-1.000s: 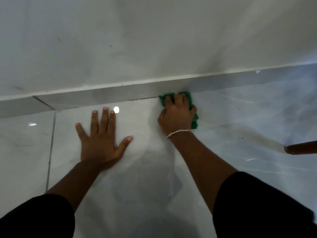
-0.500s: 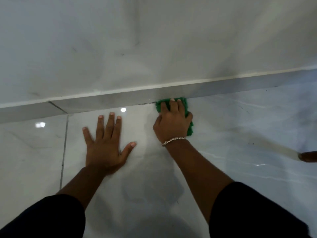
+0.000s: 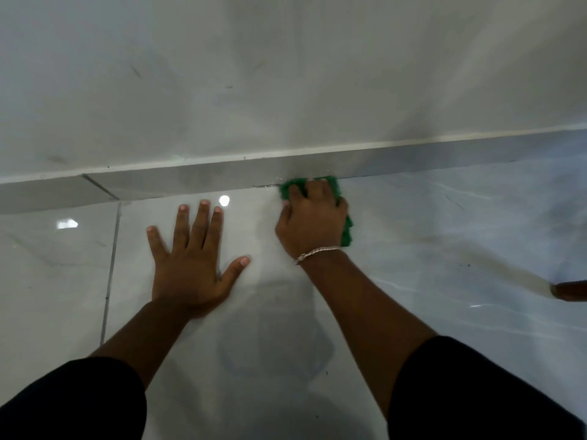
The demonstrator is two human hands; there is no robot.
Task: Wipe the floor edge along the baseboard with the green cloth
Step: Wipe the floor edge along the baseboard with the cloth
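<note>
The green cloth lies on the glossy white floor tile, pushed against the foot of the grey baseboard. My right hand presses down on it with the fingers curled over its far edge; most of the cloth is hidden under the hand, green showing at the top and right side. A silver bracelet sits on that wrist. My left hand rests flat on the floor to the left, fingers spread, holding nothing. A thin dark line of dirt runs along the floor edge just left of the cloth.
A white wall rises above the baseboard. A grout line crosses the floor left of my left hand. A brown object pokes in at the right edge. Dark specks lie on the floor at the right.
My right hand has slid the cloth a little to the left along the baseboard. The left hand stays planted on the floor.
</note>
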